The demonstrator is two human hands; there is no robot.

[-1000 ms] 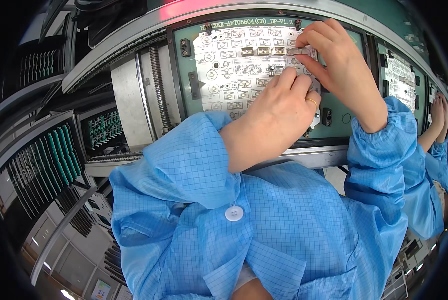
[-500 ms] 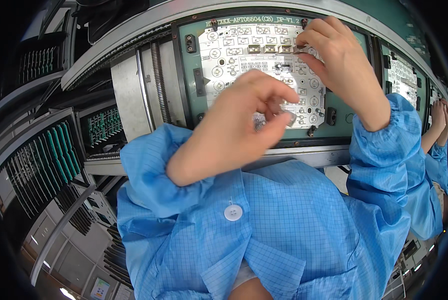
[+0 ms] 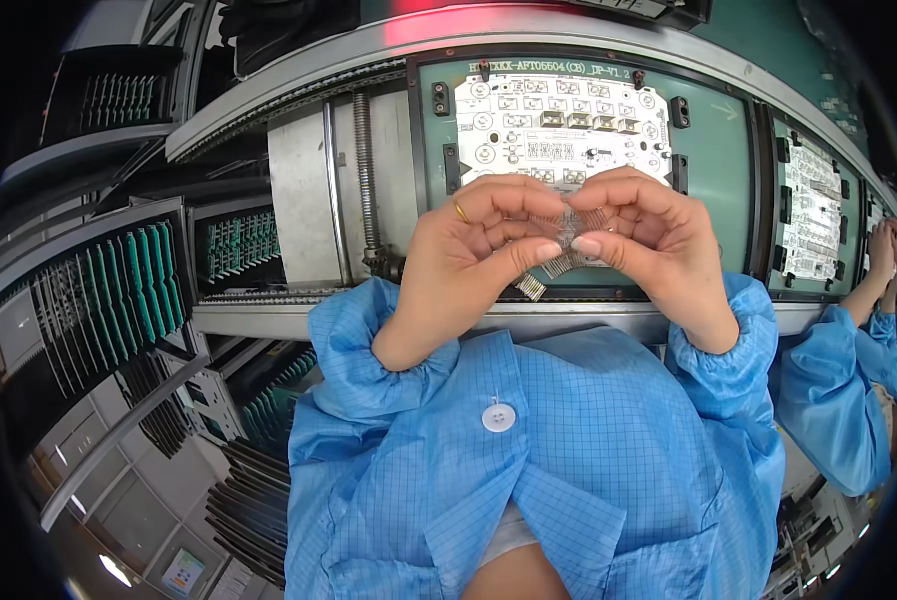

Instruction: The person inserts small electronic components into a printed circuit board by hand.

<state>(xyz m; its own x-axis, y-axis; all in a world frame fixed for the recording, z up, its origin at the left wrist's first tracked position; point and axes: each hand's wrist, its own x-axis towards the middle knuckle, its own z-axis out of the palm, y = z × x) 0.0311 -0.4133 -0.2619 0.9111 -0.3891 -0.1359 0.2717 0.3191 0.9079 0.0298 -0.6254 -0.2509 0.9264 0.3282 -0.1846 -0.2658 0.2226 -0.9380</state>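
My left hand (image 3: 468,240) and my right hand (image 3: 658,240) meet over the near part of a white circuit board (image 3: 518,110). Between their fingertips is a bundle of thin metal pins (image 3: 558,265) in a comb-like row, both hands pinching it. A short end of it, a pin strip (image 3: 530,288), sticks out below my left thumb. What kind of part it is I cannot make out. Farther up the board stands a row of small open-topped box-shaped parts (image 3: 578,121). My hands hide the board's near part.
The board lies in a green fixture plate (image 3: 713,140) with black clamps, between metal rails (image 3: 258,318). A second white board (image 3: 810,210) sits to the right, with a co-worker's hands (image 3: 883,250) beyond. Racks of green boards (image 3: 128,290) stand at left.
My right hand has left the row of box-shaped parts and come down to my left hand. Both now hold the pins. The view has shifted, and a red glow shows on the far rail.
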